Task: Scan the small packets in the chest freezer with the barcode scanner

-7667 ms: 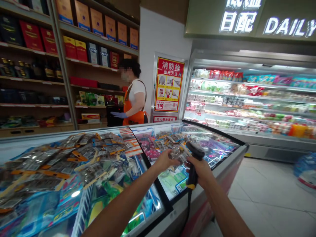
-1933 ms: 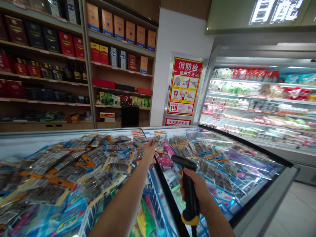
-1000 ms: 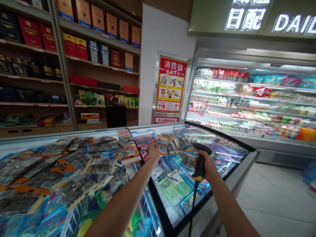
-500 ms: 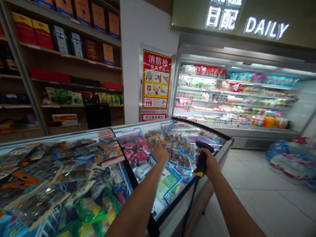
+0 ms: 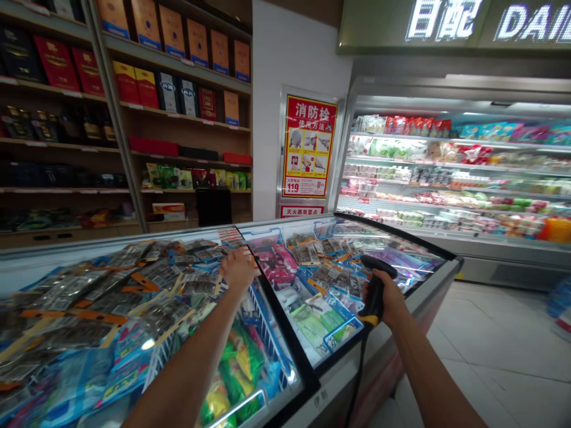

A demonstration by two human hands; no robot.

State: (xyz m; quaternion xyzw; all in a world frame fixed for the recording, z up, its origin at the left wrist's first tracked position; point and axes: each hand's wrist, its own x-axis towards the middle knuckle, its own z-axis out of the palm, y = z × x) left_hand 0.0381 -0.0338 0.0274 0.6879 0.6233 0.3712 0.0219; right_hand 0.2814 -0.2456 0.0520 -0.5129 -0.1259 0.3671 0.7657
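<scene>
My left hand (image 5: 238,268) reaches down onto an orange-and-white edged packet (image 5: 255,265) beside the freezer's black divider. Its fingers are bent over the packet and cover most of it. In my right hand (image 5: 390,297) is a black barcode scanner (image 5: 373,294) with a yellow band near its base, and a cord hangs down from it. Flat clear packets (image 5: 169,276) with dark contents and orange or blue edges lie spread over the left glass. More such packets (image 5: 334,276) lie on the right glass, left of the scanner.
Through the freezer glass show a white wire basket (image 5: 263,321), green and yellow bags (image 5: 241,362) and pink bags (image 5: 279,264). Wooden shelves with boxes (image 5: 173,95) stand behind at left. A lit display fridge (image 5: 446,178) stands at back right, above a tiled floor (image 5: 482,351).
My left hand has moved left, from the packets on the right glass to the orange-edged packet by the divider. The view has turned left. My right hand still holds the scanner.
</scene>
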